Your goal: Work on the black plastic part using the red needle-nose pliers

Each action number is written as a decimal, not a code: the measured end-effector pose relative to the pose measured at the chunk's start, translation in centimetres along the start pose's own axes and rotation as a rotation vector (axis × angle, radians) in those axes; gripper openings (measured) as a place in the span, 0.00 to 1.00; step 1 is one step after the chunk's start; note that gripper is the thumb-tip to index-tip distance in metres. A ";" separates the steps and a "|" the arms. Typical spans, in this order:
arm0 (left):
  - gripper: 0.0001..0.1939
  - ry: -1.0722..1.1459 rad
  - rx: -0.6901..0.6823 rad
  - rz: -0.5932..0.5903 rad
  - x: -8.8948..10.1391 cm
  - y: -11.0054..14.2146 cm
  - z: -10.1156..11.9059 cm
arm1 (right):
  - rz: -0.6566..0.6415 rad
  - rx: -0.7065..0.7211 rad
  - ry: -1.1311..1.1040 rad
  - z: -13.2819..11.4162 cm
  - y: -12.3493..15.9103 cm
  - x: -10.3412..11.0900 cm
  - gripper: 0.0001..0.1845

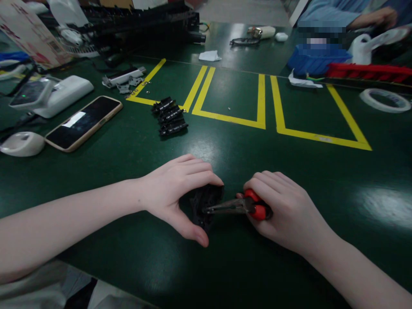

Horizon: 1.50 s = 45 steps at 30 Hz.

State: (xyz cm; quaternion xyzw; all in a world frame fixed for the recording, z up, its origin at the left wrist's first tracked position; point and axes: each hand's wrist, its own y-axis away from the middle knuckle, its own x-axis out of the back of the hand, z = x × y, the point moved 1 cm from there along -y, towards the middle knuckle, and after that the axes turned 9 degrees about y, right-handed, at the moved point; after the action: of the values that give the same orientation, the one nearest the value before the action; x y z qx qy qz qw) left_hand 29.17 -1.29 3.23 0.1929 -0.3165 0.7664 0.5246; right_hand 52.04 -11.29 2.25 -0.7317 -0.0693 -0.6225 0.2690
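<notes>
My left hand [180,184] grips a black plastic part [209,199] between its thumb and fingers, low over the green table. Wrapped round the red handles of long-nosed pliers [230,207] is my right hand [280,206]. The pliers point left, and their tips meet the inside of the black part; whether they pinch anything there I cannot tell. Beyond my left hand, several black ribbed plastic pieces [170,116] lie in a row near a yellow tape corner.
A phone [85,122], a white handheld device [51,94] and grey metal parts [125,79] lie on the left. Yellow tape outlines [228,118] mark the table [322,184]. A tape roll [385,100], red strip [370,72] and blue bin [317,60] stand right, near another person's hand [380,19].
</notes>
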 end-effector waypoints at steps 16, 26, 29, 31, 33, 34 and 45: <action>0.40 -0.071 -0.050 -0.001 0.0 0.1 0.0 | -0.011 0.004 0.026 0.0 -0.3 0.3 0.05; 0.39 -0.114 -0.063 0.012 0.1 0.2 0.0 | -0.015 -0.011 0.005 0.0 -0.5 0.7 0.02; 0.39 -0.129 -0.078 0.005 0.1 0.2 0.0 | -0.029 -0.013 0.002 0.0 -0.5 0.8 0.02; 0.39 -0.136 -0.089 0.004 0.1 0.2 0.0 | -0.043 -0.014 -0.004 0.0 -0.5 0.8 0.03; 0.39 -0.132 -0.086 0.008 0.1 0.1 0.0 | -0.046 -0.017 -0.013 0.1 -0.3 0.7 0.04; 0.39 -0.128 -0.080 0.011 0.1 0.1 0.0 | -0.043 -0.020 -0.018 0.1 -0.2 0.6 0.04; 0.39 -0.079 -0.021 -0.003 0.1 0.2 0.1 | -0.063 -0.026 -0.008 -0.1 -0.4 0.8 0.06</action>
State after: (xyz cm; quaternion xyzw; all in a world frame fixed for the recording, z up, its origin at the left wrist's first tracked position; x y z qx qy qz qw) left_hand 28.98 -1.33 3.29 0.2181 -0.3447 0.7540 0.5148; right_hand 51.94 -11.23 3.18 -0.7351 -0.0852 -0.6285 0.2397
